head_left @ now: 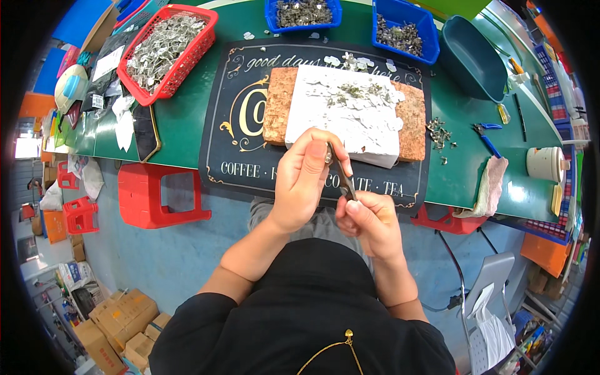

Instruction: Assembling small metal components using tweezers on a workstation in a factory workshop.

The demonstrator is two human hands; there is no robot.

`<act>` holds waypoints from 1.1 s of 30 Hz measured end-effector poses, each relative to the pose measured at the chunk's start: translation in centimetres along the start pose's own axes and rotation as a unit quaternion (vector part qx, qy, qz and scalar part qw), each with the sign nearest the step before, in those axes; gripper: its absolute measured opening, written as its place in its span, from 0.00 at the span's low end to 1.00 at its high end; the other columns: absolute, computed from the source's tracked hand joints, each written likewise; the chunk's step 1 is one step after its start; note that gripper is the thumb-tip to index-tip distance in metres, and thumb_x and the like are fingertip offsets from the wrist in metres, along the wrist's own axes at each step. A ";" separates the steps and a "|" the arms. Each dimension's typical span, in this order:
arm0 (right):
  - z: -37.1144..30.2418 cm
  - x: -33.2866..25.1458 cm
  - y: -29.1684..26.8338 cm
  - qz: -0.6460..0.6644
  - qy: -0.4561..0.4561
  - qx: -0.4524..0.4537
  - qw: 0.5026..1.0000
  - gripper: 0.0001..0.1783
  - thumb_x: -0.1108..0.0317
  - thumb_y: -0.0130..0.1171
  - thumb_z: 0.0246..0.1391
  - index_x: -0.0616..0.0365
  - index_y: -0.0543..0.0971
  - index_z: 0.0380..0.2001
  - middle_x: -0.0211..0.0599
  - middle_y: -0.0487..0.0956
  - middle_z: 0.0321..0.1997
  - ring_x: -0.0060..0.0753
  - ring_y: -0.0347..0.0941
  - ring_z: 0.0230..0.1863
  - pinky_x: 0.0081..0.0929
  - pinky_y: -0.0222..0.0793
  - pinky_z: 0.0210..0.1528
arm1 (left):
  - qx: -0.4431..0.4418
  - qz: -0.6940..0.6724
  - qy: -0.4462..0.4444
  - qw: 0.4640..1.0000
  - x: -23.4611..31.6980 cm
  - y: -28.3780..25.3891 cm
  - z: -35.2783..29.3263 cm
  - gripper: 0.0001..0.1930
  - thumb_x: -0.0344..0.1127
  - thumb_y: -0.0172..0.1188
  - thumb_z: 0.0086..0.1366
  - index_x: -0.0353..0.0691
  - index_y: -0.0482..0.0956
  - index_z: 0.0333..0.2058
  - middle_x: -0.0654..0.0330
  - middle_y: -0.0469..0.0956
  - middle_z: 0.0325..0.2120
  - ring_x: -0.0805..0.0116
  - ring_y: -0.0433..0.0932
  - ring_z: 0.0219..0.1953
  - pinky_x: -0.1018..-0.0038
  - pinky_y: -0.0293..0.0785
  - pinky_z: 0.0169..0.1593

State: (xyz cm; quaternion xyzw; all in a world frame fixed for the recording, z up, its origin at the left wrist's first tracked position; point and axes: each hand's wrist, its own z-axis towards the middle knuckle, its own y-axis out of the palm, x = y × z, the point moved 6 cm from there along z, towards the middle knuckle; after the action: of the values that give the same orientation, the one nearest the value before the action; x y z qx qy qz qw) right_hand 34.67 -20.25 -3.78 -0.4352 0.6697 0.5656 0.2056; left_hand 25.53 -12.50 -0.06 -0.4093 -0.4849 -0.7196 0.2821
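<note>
My left hand is closed above the mat's front edge, its thumb and fingers pinching a small shiny metal piece. A slim dark metal tool runs from that piece down to my right hand. Closed fingers of my right hand grip the tool's lower end; its exact kind is hard to make out. Just beyond my hands is a white block with small metal parts and whitish flat pieces scattered on top. Reddish-brown bricks show at both sides of it.
A red basket of metal pieces stands at the far left. Two blue bins with small parts and a dark green tub are at the back. Blue-handled pliers, loose parts and a cloth lie to the right.
</note>
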 end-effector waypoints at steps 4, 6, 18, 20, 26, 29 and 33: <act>-0.2 2.0 2.5 0.346 0.177 -0.163 0.907 0.16 0.60 0.46 0.59 0.62 0.71 0.25 0.26 0.59 0.17 0.19 0.53 0.18 0.15 0.50 0.18 | 0.014 -0.064 -0.014 0.998 -0.9 -0.6 -0.3 0.16 0.42 0.40 0.69 0.35 0.64 0.29 0.57 0.67 0.23 0.71 0.67 0.27 0.75 0.65 0.36; -0.8 2.2 3.3 0.414 0.209 -0.181 0.867 0.16 0.60 0.47 0.58 0.61 0.71 0.25 0.26 0.59 0.17 0.19 0.53 0.18 0.15 0.50 0.18 | 0.011 -0.070 -0.002 0.997 -1.0 -0.6 -0.6 0.16 0.42 0.40 0.69 0.35 0.65 0.29 0.57 0.67 0.22 0.71 0.67 0.27 0.75 0.65 0.35; -4.7 -9.0 -10.1 -0.508 -0.147 0.424 0.735 0.12 0.67 0.59 0.49 0.69 0.76 0.28 0.27 0.67 0.16 0.15 0.58 0.19 0.19 0.53 0.20 | 0.029 0.589 0.168 0.790 3.5 -2.7 3.0 0.04 0.29 0.59 0.54 0.39 0.78 0.30 0.63 0.75 0.27 0.68 0.66 0.33 0.76 0.61 0.37; -4.7 -9.3 -10.7 -0.533 -0.126 0.434 0.715 0.12 0.67 0.59 0.49 0.68 0.76 0.29 0.29 0.66 0.16 0.16 0.58 0.18 0.20 0.54 0.20 | 0.007 0.622 0.180 0.762 3.0 -2.2 3.2 0.04 0.31 0.61 0.53 0.41 0.79 0.29 0.65 0.75 0.28 0.66 0.65 0.34 0.73 0.60 0.41; -5.2 -9.7 -9.8 -0.541 -0.199 0.464 0.672 0.12 0.67 0.60 0.48 0.67 0.75 0.31 0.35 0.71 0.20 0.22 0.63 0.20 0.22 0.60 0.24 | 0.025 0.620 0.181 0.763 2.7 -2.4 3.5 0.04 0.32 0.61 0.53 0.42 0.79 0.28 0.65 0.74 0.28 0.64 0.63 0.34 0.71 0.61 0.40; -4.7 -9.2 -7.9 -0.508 -0.228 0.405 0.725 0.11 0.71 0.61 0.46 0.67 0.75 0.32 0.36 0.72 0.21 0.23 0.65 0.22 0.21 0.60 0.25 | 0.011 0.621 0.175 0.764 2.8 -2.3 3.7 0.04 0.32 0.60 0.52 0.42 0.79 0.29 0.65 0.74 0.28 0.64 0.63 0.34 0.71 0.61 0.40; -4.1 -8.6 -6.2 -0.514 -0.240 0.362 0.740 0.10 0.72 0.61 0.47 0.67 0.74 0.30 0.35 0.72 0.23 0.23 0.64 0.22 0.21 0.59 0.25 | -0.003 0.621 0.164 0.767 3.0 -2.1 3.7 0.05 0.32 0.60 0.52 0.42 0.79 0.30 0.64 0.74 0.28 0.63 0.63 0.34 0.71 0.61 0.40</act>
State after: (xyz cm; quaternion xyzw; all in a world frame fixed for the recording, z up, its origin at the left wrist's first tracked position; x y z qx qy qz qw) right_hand 45.19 -20.93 0.37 -0.4553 0.4272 0.1747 0.7613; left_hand 23.50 -8.31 2.32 -0.4974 -0.0692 -0.4453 0.7413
